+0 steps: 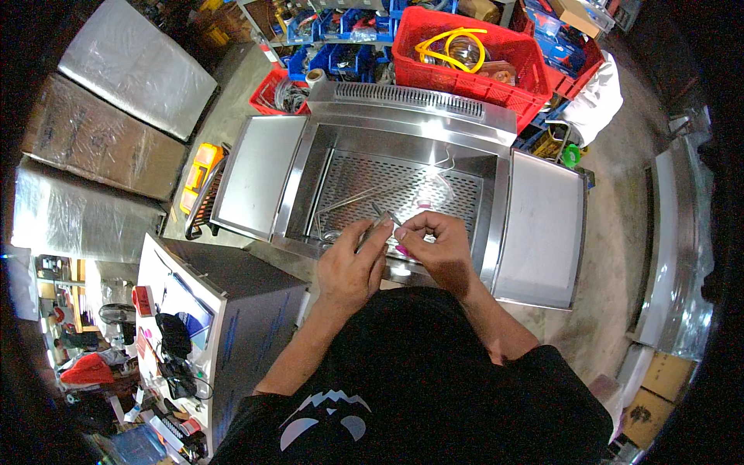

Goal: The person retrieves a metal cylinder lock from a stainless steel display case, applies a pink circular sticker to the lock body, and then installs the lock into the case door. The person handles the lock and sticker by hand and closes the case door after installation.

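Observation:
Both of my hands meet over the front of a stainless steel basin unit (496, 163). My left hand (350, 265) is closed, with a thin grey metal piece (380, 211) showing between thumb and fingers. Close beside it, my right hand (438, 246) pinches thumb against index finger near the end of that piece; what it grips is too small to name. A bit of pink (401, 250) shows under the right fingers. Below lies a perforated metal tray (364, 174), with thin metal rods (347, 201) and a small pink and white item (424, 204) on it.
Flat metal side shelves flank the basin, left (260, 170) and right (542, 232). Behind it stand a red crate (465, 81) with yellow tubing (457, 48) and blue parts bins (341, 62). Wrapped boxes (108, 143) and a cluttered white-topped table (167, 267) are at left.

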Demonstrator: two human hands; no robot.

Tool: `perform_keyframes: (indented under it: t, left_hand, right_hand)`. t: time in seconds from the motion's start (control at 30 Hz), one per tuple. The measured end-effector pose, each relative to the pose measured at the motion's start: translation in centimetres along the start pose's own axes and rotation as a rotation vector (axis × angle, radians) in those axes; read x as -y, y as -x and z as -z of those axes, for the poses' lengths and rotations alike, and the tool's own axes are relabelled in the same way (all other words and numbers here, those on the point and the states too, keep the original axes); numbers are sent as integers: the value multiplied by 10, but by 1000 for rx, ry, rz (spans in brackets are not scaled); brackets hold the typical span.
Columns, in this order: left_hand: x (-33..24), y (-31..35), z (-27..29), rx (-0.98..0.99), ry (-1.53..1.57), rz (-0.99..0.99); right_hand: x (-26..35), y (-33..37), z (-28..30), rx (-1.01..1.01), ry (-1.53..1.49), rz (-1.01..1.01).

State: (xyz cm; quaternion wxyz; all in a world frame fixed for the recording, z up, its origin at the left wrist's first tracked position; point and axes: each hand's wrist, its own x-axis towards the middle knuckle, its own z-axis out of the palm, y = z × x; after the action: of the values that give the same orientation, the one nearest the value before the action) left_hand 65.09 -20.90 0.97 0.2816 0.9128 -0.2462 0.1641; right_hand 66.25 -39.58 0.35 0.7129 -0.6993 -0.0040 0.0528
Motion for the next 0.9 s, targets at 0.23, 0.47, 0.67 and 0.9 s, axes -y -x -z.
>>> perform_keyframes:
  t: [0.23,0.47,0.67,0.9]
  left_hand:
    - [0,4,0,-4,62,111]
    - [3,2,3,18,198,201]
    - [4,-1,4,10,152,207]
    - [7,-1,-3,-91,-40,60]
  right_hand:
    - [4,0,-3,31,-23,21]
    - [5,-1,-1,41,-33,59]
    - [5,1,1,6,125,121]
    - [12,6,-4,-38,190,172]
